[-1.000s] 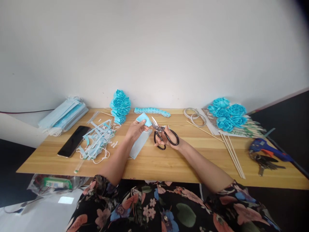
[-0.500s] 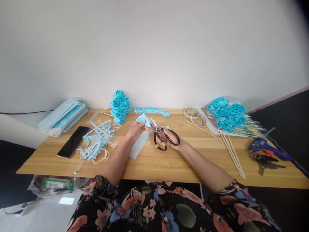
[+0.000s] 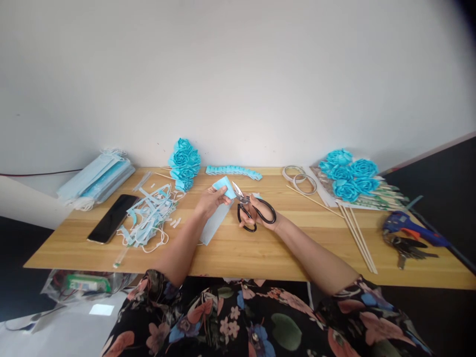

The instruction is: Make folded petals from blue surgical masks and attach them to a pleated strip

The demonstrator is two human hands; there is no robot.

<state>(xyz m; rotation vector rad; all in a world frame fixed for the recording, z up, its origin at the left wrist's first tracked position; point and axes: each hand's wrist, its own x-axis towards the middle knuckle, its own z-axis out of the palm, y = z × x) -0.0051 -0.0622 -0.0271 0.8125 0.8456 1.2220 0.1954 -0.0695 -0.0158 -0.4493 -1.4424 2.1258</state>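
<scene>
My left hand [image 3: 212,201] pinches a small folded piece of light blue mask fabric [image 3: 224,185] between thumb and fingers. Black-handled scissors [image 3: 265,210] are in my right hand [image 3: 256,207], with fingers through the loops and the blades parted. The blade tips are right by the fabric's right edge; whether they touch it I cannot tell. Under my left hand a pale blue mask sheet [image 3: 214,225] lies on the wooden table [image 3: 238,258], partly hidden. Behind my hands, a row of folded blue pieces [image 3: 234,171] lies along the wall.
Stacked masks [image 3: 98,178], a phone [image 3: 112,218] and a heap of cut strips [image 3: 151,215] lie left. Blue fabric roses [image 3: 185,163] stand at the back; more roses [image 3: 349,173] are right. Tape rolls [image 3: 305,184], wooden sticks [image 3: 357,238], a blue glue gun [image 3: 412,228] and keys [image 3: 409,248] lie right.
The fabric in my left hand has turned and shifted slightly right. The scissors stay nearly in place, their blades still parted.
</scene>
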